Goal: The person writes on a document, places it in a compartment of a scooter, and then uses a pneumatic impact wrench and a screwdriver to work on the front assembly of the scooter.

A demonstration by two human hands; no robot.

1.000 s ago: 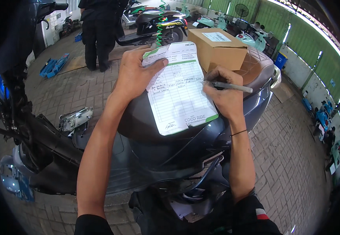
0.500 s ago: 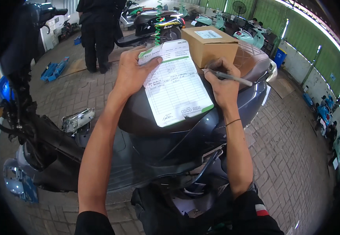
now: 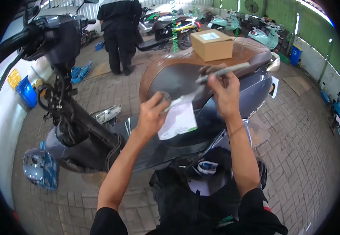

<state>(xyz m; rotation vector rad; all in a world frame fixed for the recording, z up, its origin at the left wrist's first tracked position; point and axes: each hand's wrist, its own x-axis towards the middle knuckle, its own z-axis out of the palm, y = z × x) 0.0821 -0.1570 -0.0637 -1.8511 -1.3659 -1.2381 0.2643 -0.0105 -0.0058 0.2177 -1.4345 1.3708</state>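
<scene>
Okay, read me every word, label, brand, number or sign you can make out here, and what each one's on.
Nothing here is clear enough to quote.
Sheet in the left hand: print too blurred to read.
White label on the cardboard box: too small to read.
Coloured marking on the parked black scooter: too small and blurred.

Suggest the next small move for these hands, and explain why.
Probably, the left hand should steady the paper while the right hand smooths its upper end: that end looks bent, and the right hand, holding a pen, is close by.
</scene>
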